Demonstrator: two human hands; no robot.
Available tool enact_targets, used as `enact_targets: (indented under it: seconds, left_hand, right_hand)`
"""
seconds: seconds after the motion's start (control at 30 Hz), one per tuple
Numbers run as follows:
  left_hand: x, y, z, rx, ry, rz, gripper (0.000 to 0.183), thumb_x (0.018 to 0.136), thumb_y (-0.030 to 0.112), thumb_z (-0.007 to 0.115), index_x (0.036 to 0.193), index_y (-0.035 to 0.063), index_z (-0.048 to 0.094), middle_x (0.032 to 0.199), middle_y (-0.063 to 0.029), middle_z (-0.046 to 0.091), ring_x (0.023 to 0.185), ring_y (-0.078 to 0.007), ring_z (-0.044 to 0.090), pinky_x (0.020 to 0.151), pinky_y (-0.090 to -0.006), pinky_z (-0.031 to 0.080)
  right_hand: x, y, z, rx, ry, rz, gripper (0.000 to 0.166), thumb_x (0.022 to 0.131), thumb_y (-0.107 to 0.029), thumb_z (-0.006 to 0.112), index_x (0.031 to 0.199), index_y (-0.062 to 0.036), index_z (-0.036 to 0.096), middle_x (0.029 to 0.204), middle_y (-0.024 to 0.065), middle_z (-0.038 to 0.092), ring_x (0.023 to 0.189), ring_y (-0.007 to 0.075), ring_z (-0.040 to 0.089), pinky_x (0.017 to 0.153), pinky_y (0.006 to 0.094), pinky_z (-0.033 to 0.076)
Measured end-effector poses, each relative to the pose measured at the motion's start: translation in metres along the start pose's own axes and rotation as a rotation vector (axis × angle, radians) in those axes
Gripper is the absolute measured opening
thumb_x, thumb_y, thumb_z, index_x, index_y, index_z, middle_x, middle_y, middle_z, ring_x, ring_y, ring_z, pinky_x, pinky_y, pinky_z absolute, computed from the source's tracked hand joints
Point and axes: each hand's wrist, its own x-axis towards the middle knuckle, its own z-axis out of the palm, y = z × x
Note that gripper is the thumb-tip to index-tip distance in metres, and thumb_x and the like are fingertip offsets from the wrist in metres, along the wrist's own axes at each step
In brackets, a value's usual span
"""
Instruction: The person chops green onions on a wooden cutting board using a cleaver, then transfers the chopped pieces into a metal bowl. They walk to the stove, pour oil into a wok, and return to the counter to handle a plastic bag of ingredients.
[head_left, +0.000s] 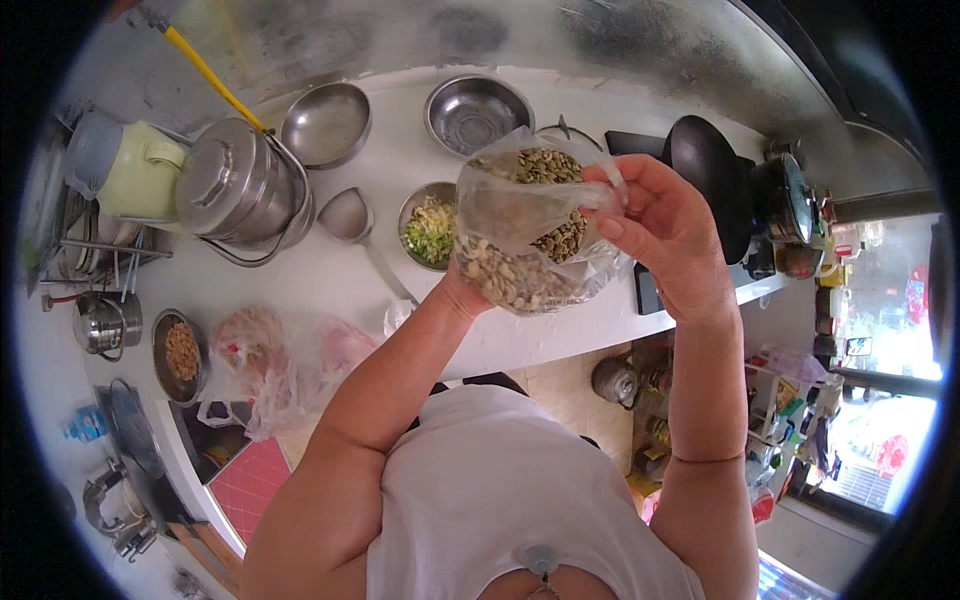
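Between my hands is a clear plastic bag (495, 217) holding pale nuts or seeds (517, 281) at its bottom and greenish-brown seeds (550, 166) in its upper part. My left hand (471, 289) supports the bag from below at its left side, the fingers mostly hidden behind it. With thumb and fingers, my right hand (652, 217) pinches the bag's gathered plastic at the right. Just left of the bag, and partly covered by it, stands a steel bowl (406, 211) of chopped green onion and pale bits (430, 229). A steel ladle (349, 216) lies further left on the white counter.
Two steel bowls (327, 124) (478, 112) stand at the back. A lidded steel pot (244, 184) and a green jug (142, 171) are at the left. Plastic bags (277, 367) lie near a bowl of brown bits (181, 352). A black wok (709, 187) stands at the right.
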Motion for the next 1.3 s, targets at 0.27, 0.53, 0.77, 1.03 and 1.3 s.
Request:
enact_targets:
  seconds: [0.27, 0.53, 0.77, 1.03, 1.3]
  left_hand:
    - [-0.008, -0.016, -0.031, 0.221, 0.122, -0.063, 0.065, 0.094, 0.055, 0.039, 0.139, 0.0076, 0.039, 0.14, -0.0129, 0.044, 0.126, -0.031, 0.045, 0.107, -0.0506, 0.036]
    - [-0.02, -0.031, -0.052, 0.136, 0.142, -0.333, 0.08, 0.09, 0.069, 0.029, 0.142, 0.0086, 0.036, 0.14, -0.0114, 0.045, 0.131, -0.0282, 0.04, 0.109, -0.046, 0.031]
    - [-0.021, -0.053, -0.071, 0.918, 0.748, -0.037, 0.038, 0.096, 0.039, 0.05, 0.121, 0.0107, 0.057, 0.113, -0.0011, 0.059, 0.103, -0.013, 0.055, 0.091, -0.0288, 0.043]
    - [-0.039, -0.112, 0.035, 1.749, -0.026, 0.224, 0.044, 0.086, 0.015, 0.066, 0.128, 0.014, 0.054, 0.117, 0.0003, 0.058, 0.093, -0.0113, 0.054, 0.079, -0.026, 0.046]
    - [-0.047, -0.145, 0.019, 2.096, -0.046, 0.237, 0.04, 0.081, 0.003, 0.064, 0.12, 0.0097, 0.06, 0.105, -0.0048, 0.058, 0.087, -0.0176, 0.058, 0.071, -0.0284, 0.049]
  right_hand:
    - [-0.034, 0.005, -0.011, 0.058, 0.177, -0.02, 0.044, 0.081, -0.007, 0.07, 0.119, 0.006, 0.051, 0.101, 0.009, 0.064, 0.093, 0.0131, 0.062, 0.086, 0.0254, 0.047]
    - [-0.093, 0.026, -0.016, 0.198, 0.386, -0.026, 0.036, 0.082, 0.0, 0.065, 0.117, 0.0036, 0.055, 0.104, 0.0081, 0.066, 0.094, 0.0121, 0.062, 0.087, 0.0257, 0.047]
    - [-0.148, 0.039, -0.016, 0.306, 0.574, -0.055, 0.04, 0.087, -0.012, 0.06, 0.122, 0.005, 0.054, 0.109, 0.0127, 0.066, 0.099, 0.0161, 0.062, 0.091, 0.0277, 0.044]
    - [-0.189, 0.083, -0.031, 0.518, 0.612, -0.072, 0.039, 0.088, -0.019, 0.059, 0.12, 0.0031, 0.055, 0.121, 0.0126, 0.06, 0.107, 0.0206, 0.059, 0.094, 0.0337, 0.043]
    - [-0.2, 0.102, -0.034, 0.568, 0.393, -0.057, 0.051, 0.085, -0.02, 0.059, 0.127, 0.0053, 0.045, 0.121, 0.015, 0.057, 0.112, 0.0215, 0.055, 0.094, 0.0353, 0.044]
